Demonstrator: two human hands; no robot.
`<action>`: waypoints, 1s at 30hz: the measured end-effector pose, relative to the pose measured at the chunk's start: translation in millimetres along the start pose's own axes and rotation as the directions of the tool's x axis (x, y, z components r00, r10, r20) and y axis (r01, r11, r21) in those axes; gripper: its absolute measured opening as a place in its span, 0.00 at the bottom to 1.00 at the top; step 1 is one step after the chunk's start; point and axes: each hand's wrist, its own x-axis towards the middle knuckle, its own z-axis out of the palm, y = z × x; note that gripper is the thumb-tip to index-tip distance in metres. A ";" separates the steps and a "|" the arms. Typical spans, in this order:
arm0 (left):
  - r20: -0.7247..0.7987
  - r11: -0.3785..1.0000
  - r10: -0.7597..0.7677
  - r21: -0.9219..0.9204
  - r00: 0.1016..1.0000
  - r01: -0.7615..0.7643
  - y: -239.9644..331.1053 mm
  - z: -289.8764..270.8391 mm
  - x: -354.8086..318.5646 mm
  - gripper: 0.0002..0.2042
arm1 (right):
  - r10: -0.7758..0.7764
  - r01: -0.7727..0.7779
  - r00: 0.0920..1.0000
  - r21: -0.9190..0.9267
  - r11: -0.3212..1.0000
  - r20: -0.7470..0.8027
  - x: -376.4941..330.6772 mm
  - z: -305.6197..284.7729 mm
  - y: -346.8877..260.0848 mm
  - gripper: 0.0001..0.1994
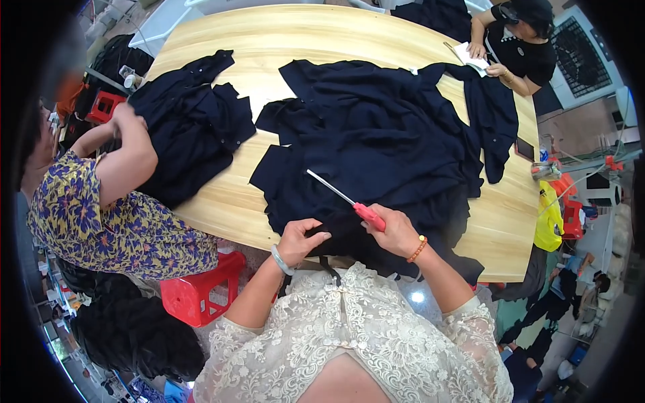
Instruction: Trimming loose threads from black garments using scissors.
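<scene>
A large dark navy garment (383, 127) lies spread on the table in front of me, its sleeves and panels loosely folded. At its near edge my left hand (299, 240) pinches the dark cloth between thumb and fingers. Just to the right, my right hand (396, 235) is closed round the handle of a red-handled tool (368, 216). Its long thin metal shaft points up and left over the garment; the exact kind of tool is unclear. Under the right hand the dark cloth hangs over the table edge toward my lap.
The wooden table (222, 30) has a curved far edge. At left, a person (124, 195) in a flowered dress sits by another dark garment (195, 121). At far right, another person (521, 47) handles white paper (472, 58). A phone (525, 149) and red stool (201, 289) are nearby.
</scene>
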 end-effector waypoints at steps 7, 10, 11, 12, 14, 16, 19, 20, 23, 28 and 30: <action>-0.057 0.990 0.089 -0.102 0.994 -0.094 1.3 0.0 4.5 0.03 | -0.014 0.017 1.000 -0.158 0.987 0.014 -10.1 -23.3 -6.7 0.18; -0.147 0.974 0.227 0.008 0.963 -0.228 -5.3 -0.9 7.9 0.03 | -0.005 0.033 0.994 -0.265 0.964 0.106 -31.8 -44.5 -12.6 0.15; -0.164 0.974 0.228 0.039 0.960 -0.225 -3.7 0.8 9.5 0.03 | 0.033 0.012 0.989 -0.300 0.954 0.143 -40.2 -49.9 -16.7 0.14; -0.182 0.973 0.230 0.071 0.956 -0.220 -2.7 1.7 10.4 0.03 | 0.037 0.027 0.982 -0.331 0.943 0.187 -48.4 -52.1 -16.1 0.13; -0.213 0.964 0.258 0.123 0.942 -0.236 -3.1 3.1 14.0 0.03 | 0.076 0.018 0.968 -0.369 0.929 0.238 -62.5 -54.5 -18.1 0.13; -0.232 0.954 0.270 0.195 0.934 -0.227 -2.5 -0.4 14.9 0.04 | 0.129 -0.026 0.965 -0.403 0.915 0.229 -68.1 -55.8 -24.3 0.14; -0.162 0.914 0.320 0.312 0.933 -0.259 5.0 -3.2 12.1 0.03 | 0.172 -0.061 0.956 -0.413 0.909 0.238 -70.0 -54.2 -30.8 0.14; -0.156 0.920 0.312 0.294 0.937 -0.257 7.9 -1.7 11.3 0.03 | 0.170 -0.054 0.949 -0.394 0.918 0.265 -69.9 -51.8 -29.9 0.14; -0.143 0.894 0.371 0.322 0.917 -0.311 13.3 -5.6 11.4 0.04 | 0.157 -0.037 0.937 -0.358 0.933 0.311 -71.0 -45.4 -24.8 0.14; -0.082 0.808 0.575 0.212 0.814 -0.549 83.4 -7.0 8.0 0.08 | 0.016 0.060 0.941 -0.214 0.975 0.337 -59.6 -17.4 -4.7 0.14; -0.051 0.742 0.667 0.124 0.743 -0.658 122.5 -11.2 5.3 0.09 | -0.060 0.110 0.942 -0.135 0.985 0.331 -41.0 -5.0 2.7 0.18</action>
